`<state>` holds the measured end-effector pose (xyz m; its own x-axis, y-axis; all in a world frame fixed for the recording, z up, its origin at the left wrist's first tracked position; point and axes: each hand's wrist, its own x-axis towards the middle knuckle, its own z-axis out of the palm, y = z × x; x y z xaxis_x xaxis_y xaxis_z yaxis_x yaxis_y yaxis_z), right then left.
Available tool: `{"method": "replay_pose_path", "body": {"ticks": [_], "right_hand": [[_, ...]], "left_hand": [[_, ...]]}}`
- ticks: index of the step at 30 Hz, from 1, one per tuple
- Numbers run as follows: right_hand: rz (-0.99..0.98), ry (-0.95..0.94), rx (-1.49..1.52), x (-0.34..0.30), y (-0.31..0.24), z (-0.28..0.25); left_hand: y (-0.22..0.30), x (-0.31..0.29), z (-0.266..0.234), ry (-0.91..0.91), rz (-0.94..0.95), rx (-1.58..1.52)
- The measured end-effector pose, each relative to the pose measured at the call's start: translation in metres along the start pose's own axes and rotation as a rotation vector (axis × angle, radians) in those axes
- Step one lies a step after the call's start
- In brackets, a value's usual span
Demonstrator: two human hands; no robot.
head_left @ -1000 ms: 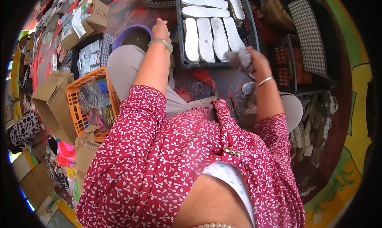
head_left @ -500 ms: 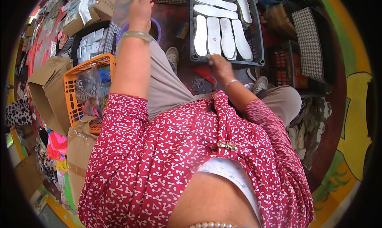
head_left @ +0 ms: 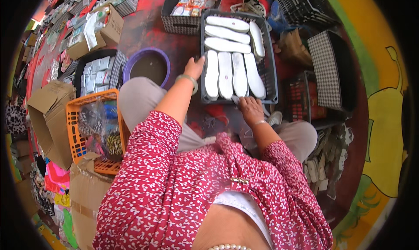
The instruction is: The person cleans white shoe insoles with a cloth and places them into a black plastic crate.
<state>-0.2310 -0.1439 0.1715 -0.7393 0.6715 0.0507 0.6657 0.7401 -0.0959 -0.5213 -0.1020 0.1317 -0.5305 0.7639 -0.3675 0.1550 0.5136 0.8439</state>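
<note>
The right grip [head_left: 252,109] is at the near edge of the crate [head_left: 274,82], palm down, fingers bent and close together, with a bit of grey cloth [head_left: 235,100] showing past the fingertips; the cloth looks pinched there, though the palm and most of the thumb are hidden. The left grip [head_left: 194,67] is at the crate's left wall, fingers drawn together and fingertips at the rim; I cannot tell whether it has hold of the rim or only meets it. The white insoles lie inside the crate, straight ahead of the right grip and to the right of the left one. In the near row, four lie side by side with their long axes running away from the person; the third insole [head_left: 239,75] and the fourth insole [head_left: 255,75] have their near ends just beyond the right grip, which is the nearer hand to both. The first insole [head_left: 212,75] is nearer the left grip, with the crate's wall between. Beyond, three more lie crosswise, and another insole [head_left: 257,39] runs lengthwise at the right. Farther out, the purple basin [head_left: 146,50] is left of the left grip, and a checked box [head_left: 327,71] is right of the crate.
</note>
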Motion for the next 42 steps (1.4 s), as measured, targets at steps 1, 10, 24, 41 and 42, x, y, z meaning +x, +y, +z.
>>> {"method": "replay_pose_path", "body": {"ticks": [1, 10, 24, 41, 42], "right_hand": [[0.021, -0.025, -0.011, 0.002, 0.006, -0.002], [0.072, -0.174, -0.087, 0.042, 0.031, -0.007], [0.152, -0.235, 0.106, 0.044, 0.043, -0.006], [0.121, 0.232, 0.077, 0.034, 0.060, -0.081], [0.072, 0.244, 0.180, 0.028, 0.048, -0.093]], "left_hand": [[-0.006, 0.002, 0.002, -0.030, 0.061, -0.023], [0.000, 0.041, 0.051, 0.058, 0.223, -0.084], [0.015, 0.052, 0.071, 0.049, 0.313, 0.061], [0.121, 0.059, 0.069, 0.076, 0.467, 0.016], [0.113, 0.050, 0.056, 0.172, 0.499, 0.037]]}}
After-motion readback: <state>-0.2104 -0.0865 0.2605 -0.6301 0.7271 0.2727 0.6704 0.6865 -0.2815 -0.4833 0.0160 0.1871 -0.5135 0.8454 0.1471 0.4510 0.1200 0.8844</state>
